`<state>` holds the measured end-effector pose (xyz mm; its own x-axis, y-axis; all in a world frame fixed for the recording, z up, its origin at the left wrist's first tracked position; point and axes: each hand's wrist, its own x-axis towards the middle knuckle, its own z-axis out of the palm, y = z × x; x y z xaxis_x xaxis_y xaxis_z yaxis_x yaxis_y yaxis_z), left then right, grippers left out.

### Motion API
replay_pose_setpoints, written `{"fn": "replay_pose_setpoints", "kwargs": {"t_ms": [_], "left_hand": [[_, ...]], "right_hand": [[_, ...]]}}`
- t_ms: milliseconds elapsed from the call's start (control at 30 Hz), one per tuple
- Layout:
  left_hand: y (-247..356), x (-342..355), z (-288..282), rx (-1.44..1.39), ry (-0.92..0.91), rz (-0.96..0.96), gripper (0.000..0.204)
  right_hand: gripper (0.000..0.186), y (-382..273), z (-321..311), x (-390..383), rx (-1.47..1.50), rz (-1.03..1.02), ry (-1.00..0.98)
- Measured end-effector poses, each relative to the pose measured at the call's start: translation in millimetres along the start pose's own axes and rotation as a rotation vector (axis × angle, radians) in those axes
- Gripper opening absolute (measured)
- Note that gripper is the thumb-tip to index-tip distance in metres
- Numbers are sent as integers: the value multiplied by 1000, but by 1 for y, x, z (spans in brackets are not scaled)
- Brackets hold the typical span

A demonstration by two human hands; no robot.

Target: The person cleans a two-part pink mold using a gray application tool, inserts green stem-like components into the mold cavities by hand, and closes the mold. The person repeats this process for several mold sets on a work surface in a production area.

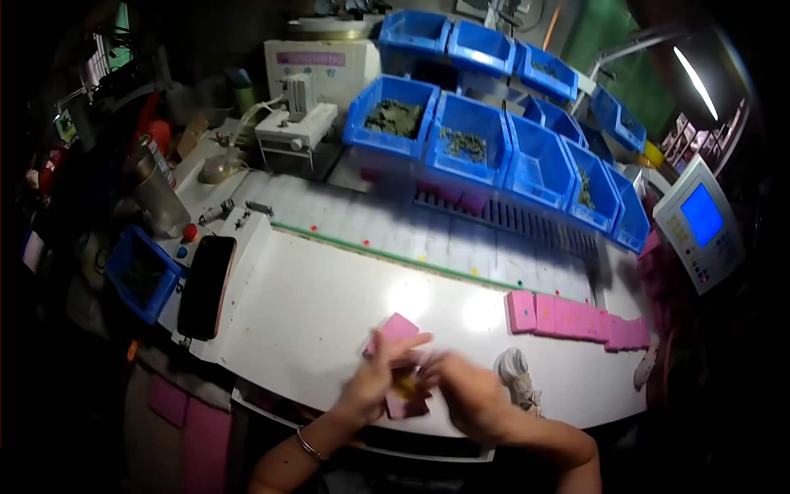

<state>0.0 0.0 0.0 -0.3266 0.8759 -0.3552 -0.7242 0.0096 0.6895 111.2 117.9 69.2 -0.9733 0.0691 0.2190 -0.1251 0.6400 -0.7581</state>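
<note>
At front edge of white worktop (300,333), approx. centre: 1 pink piece w/ yellow patch (405,403), between and below both hands; outline part hidden by fingers, rest blurred; whether it is held or lies on the top, cannot tell.

L hand (368,387): fingers extended toward R, blurred; grip on pink piece unclear. Bracelet (309,445) at wrist.

R hand (471,395): fingers curled inward, tips smeared by motion; anything pinched there, cannot tell.

1 pink block (401,327), just beyond L fingers, near end partly covered by them.

1 row pink blocks (568,319), R side of top, set close together; far-R ones dim, exact no. hard to count.

1 bundle white cord (517,375), beside R hand; lower end partly behind R forearm.

1 phone (207,284), dk. screen, L end.

1 sm. blue tray (164,290), left of phone; contents dk., unidentifiable.

Blue bins (469,136), tiered, at back; several w/ sm. greenish pcs., too small to ID; rear ones part hidden by front tier.

1 control panel (699,218), blue screen, far R.

Pink slabs (206,445), lower L, in shadow, cut off below.
</note>
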Motion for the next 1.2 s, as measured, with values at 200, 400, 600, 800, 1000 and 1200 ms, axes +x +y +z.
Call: {"fn": "replay_pose_setpoints", "kwargs": {"t_ms": [200, 400, 600, 800, 1000, 1200], "left_hand": [[-4, -2, 28, 47, -82, 11, 63], [-20, 16, 39, 209, -66, -37, 64], [-40, 20, 55, 211, 62, 94, 57], [-22, 13, 55, 266, 68, -80, 57], [-37, 19, 56, 217, 64, 113, 54], [-40, 20, 52, 309, 52, 367, 51]], "right_hand": [[44, 15, -16, -79, -400, 300, 353], [63, 18, -17, -116, -485, 526, 180], [55, 15, 13, -87, -772, 123, 346], [52, 10, -2, -84, -689, 142, 351], [58, 19, 10, -85, -720, 117, 229], [69, -5, 6, -96, -367, 184, 218]]}}
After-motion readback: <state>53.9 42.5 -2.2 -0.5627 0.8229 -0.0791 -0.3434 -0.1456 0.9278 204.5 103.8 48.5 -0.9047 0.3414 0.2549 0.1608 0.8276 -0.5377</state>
